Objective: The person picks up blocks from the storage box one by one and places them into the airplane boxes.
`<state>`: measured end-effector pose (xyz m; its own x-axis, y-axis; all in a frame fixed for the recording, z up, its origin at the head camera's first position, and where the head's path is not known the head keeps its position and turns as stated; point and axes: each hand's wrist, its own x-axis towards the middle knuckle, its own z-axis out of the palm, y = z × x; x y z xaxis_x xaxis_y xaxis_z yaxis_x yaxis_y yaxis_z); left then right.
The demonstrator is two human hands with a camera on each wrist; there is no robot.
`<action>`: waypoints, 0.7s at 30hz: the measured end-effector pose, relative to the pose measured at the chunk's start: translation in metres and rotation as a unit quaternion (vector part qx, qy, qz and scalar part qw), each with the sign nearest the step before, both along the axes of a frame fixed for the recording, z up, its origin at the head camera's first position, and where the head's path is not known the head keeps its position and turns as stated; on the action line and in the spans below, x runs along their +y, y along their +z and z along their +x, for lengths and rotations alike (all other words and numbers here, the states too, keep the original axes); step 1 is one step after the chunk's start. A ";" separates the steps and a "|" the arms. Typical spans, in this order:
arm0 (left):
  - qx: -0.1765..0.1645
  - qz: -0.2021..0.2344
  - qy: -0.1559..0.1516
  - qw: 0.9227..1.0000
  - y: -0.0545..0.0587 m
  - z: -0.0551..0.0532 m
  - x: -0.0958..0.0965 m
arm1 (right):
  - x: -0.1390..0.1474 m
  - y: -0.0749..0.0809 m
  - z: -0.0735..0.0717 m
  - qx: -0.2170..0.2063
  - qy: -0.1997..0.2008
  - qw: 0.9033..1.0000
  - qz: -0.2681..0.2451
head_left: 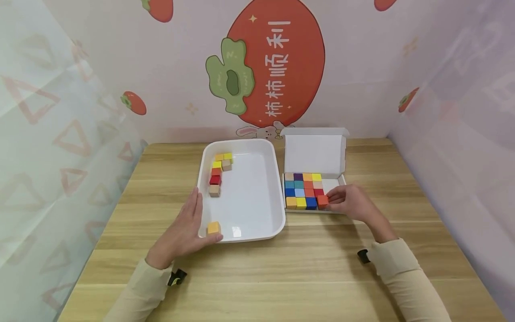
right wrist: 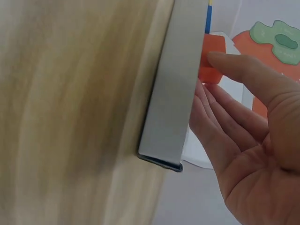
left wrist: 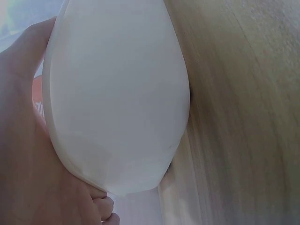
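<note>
My right hand [head_left: 352, 203] pinches an orange-red cube [head_left: 322, 201] between thumb and fingers at the front row of a white cardboard box [head_left: 335, 211]. From the right wrist view, the thumb presses the orange cube [right wrist: 213, 58] just above the box's side wall [right wrist: 171, 84]. Rows of coloured cubes [head_left: 299, 192] fill the box's left part. My left hand [head_left: 183, 228] rests on the near left corner of a white tray [head_left: 253, 238], fingers straight along the side and thumb over the rim. Beside that thumb, inside the tray, sits a light-orange cube [head_left: 214, 227].
Several yellow, red and wooden cubes [head_left: 215, 180] lie along the tray's left wall. The box's lid [head_left: 314, 154] stands raised at the back. Wood-grain table [head_left: 281, 277] spreads in front, with a printed cloth wall [head_left: 354, 98] behind.
</note>
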<state>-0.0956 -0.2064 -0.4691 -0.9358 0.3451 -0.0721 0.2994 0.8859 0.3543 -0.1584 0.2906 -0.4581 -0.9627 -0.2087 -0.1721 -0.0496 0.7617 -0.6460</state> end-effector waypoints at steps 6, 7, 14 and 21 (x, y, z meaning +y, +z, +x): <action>-0.003 0.002 0.002 1.000 0.000 -0.001 0.000 | -0.004 -0.008 0.000 -0.006 -0.020 1.000 -0.013; -0.003 0.002 0.002 1.000 0.000 0.000 0.000 | -0.004 -0.009 0.000 -0.009 -0.023 1.000 -0.016; -0.005 -0.001 0.005 1.000 0.001 -0.001 0.000 | -0.005 -0.006 -0.001 -0.018 -0.018 1.000 -0.011; -0.003 0.000 -0.001 1.000 0.001 -0.002 0.000 | -0.031 0.027 -0.001 0.055 0.032 0.998 0.014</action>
<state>-0.0971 -0.2062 -0.4680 -0.9350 0.3461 -0.0776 0.2984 0.8858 0.3555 -0.1597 0.2593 -0.4313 -0.9608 -0.2674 -0.0735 -0.1680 0.7721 -0.6128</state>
